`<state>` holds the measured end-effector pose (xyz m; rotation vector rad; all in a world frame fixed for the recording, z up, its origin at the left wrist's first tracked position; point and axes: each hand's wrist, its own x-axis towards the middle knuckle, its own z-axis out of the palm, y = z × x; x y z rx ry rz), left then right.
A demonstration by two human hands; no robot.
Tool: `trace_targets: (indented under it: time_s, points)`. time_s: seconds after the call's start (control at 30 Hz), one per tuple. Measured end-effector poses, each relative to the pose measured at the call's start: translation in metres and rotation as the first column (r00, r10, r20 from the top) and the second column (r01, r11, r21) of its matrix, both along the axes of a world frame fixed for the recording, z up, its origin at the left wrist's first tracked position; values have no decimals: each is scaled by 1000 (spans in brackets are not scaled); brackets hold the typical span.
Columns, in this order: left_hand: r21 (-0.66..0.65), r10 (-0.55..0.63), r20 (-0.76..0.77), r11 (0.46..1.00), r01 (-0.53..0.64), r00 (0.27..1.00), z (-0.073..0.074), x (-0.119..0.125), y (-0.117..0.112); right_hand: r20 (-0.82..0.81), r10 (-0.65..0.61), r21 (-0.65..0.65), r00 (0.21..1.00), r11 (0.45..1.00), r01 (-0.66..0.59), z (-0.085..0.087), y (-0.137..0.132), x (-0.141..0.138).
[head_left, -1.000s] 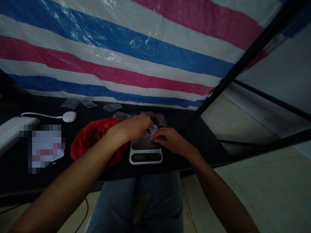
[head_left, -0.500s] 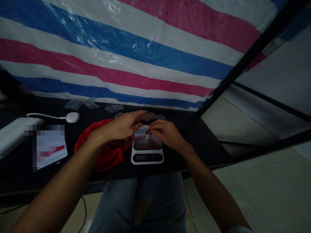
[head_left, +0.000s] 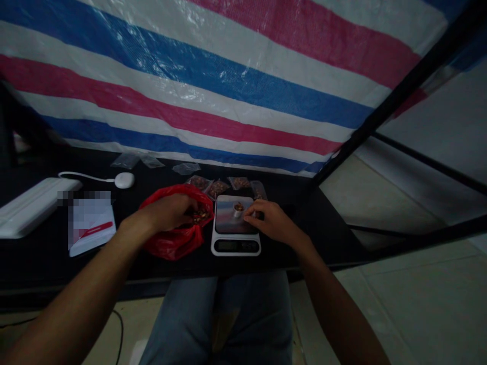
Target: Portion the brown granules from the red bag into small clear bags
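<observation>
A seated person's left hand (head_left: 169, 213) dips into the mouth of a red plastic bag (head_left: 171, 244), its fingers curled and pinching a clump of brown pieces (head_left: 200, 217), perhaps nuts, though the dim view makes them hard to tell; the right hand (head_left: 271, 220) rests near the middle of the black worktop (head_left: 331, 238), fingers loosely together, their tips just beside a small white cup (head_left: 238, 210) holding more brown pieces; that cup stands on a white digital kitchen scale (head_left: 236, 246), just right of the bag; four filled clear bags (head_left: 217, 188) lie along the back edge behind the scale; three flat clear bags (head_left: 151, 161) lie further left; toward the left edge are a white cable (head_left: 83, 177), a round white device (head_left: 124, 180), a long white box (head_left: 34, 213), and a pixelated notebook (head_left: 89, 223) with a red pen (head_left: 97, 229); a striped tarpaulin (head_left: 190, 91) hangs behind.
</observation>
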<state>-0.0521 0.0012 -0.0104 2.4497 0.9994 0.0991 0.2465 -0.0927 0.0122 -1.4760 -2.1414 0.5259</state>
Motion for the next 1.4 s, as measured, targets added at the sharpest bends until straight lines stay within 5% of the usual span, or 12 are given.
trace_targets:
  time_s: [0.3,0.37,0.47,0.53,0.67,0.73,0.87,1.03,1.1,1.27,1.4]
  points:
    - [22,-30,27,999,29,999,22,0,-12,-1,-30,183,1000,983,30,15,19,-23]
    - [137,79,51,987,-85,996,28,-7,-14,10,-20,225,1000,974,17,19,22,-36]
    - [375,274,92,881,-288,957,35,-15,-10,61,27,220,998,975,-39,24,19,-60]
    - [443,329,47,840,-315,943,36,-16,-1,136,91,187,987,976,-115,20,11,-76]
    - [278,322,-226,926,-256,920,34,-8,17,296,268,118,917,942,-313,-2,-8,-105]
    - [250,306,-245,937,-245,920,38,-6,21,370,279,99,886,936,-336,-11,-15,-112]
    - [342,341,-134,897,-280,930,62,-14,13,448,293,103,845,922,-374,-2,-19,-111]
    - [460,442,-71,810,-364,894,94,-19,-8,453,198,290,869,889,-354,21,-28,-108]
    - [474,465,-42,788,-392,884,100,-17,-16,486,248,228,838,890,-396,20,-33,-107]
    - [465,463,-9,786,-406,886,97,-14,-23,401,430,-53,809,893,-448,20,-41,-103]
    - [364,398,23,851,-379,917,84,-18,-17,292,356,40,888,923,-383,25,-36,-112]
